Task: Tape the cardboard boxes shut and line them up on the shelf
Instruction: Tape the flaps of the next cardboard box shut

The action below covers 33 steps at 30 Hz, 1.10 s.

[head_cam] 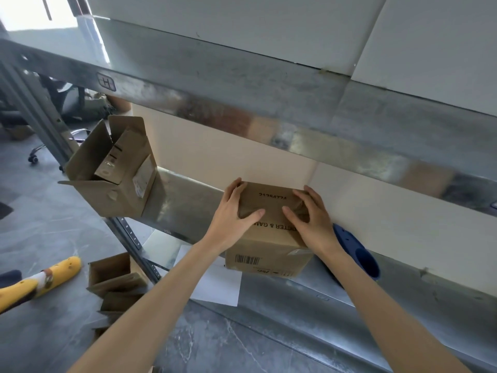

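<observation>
On the lower deck of the metal shelf (183, 200), in front of you, stand two boxes, well apart. The deck runs from the left upright to the right edge of view, against a pale back panel (215, 152).

At the left end sits the open cardboard box (113, 184): flaps raised and splayed, tilted, one corner overhanging the shelf edge, a white label on its right side.

Near the middle sits the closed cardboard box (269, 246), top flaps down, printed lettering across the top, a barcode on the face towards you. Its near edge rests on a white sheet of paper (220, 286) that overhangs the shelf front.

Both your hands grip this box. Your left hand (236, 211) clasps the top left edge, fingers down the side, thumb laid across the top. Your right hand (309, 214) clasps the top right edge, fingers curled over the far corner, thumb on top. The thumb tips are near each other, not touching.

A blue object (360, 259) lies just right of the box, partly behind your right forearm; its kind cannot be told.

On the floor (53, 224) by the upright lie cardboard pieces (118, 281) and, further left, a yellow clog (61, 270).
</observation>
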Tool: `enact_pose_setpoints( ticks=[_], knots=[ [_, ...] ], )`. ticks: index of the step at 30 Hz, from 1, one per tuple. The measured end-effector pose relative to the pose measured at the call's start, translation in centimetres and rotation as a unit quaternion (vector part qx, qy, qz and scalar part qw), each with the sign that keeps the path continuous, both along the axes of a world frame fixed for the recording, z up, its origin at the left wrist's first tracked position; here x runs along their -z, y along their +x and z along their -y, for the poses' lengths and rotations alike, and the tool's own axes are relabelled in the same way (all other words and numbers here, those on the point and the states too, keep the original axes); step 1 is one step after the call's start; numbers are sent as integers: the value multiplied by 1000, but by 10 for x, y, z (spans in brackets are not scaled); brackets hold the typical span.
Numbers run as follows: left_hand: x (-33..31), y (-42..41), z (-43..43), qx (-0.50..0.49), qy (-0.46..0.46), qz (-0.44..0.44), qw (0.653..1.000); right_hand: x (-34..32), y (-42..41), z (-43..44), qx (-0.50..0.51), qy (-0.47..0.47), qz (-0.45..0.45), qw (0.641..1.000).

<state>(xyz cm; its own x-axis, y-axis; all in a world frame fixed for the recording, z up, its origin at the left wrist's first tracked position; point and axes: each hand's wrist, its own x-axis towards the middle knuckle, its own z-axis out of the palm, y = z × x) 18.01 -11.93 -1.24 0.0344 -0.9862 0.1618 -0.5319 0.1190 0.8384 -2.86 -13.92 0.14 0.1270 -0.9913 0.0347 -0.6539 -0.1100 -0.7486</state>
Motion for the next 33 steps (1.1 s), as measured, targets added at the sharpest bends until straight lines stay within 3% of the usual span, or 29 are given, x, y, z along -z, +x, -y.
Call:
enact_pose_setpoints(
  ticks=[8, 22, 29, 33],
  knots=[
    [10, 13, -26, 56, 30, -13, 998, 1, -6, -30, -20, 15, 19, 1000],
    [17, 25, -39, 67, 26, -32, 997, 6, -11, -50, 25, -30, 61, 997],
    [23, 31, -51, 54, 29, -5, 998, 17, -10, -78, 14, 24, 92, 995],
    [7, 36, -56, 50, 18, -37, 998, 6, 4, -85, 46, -15, 93, 994]
  ],
)
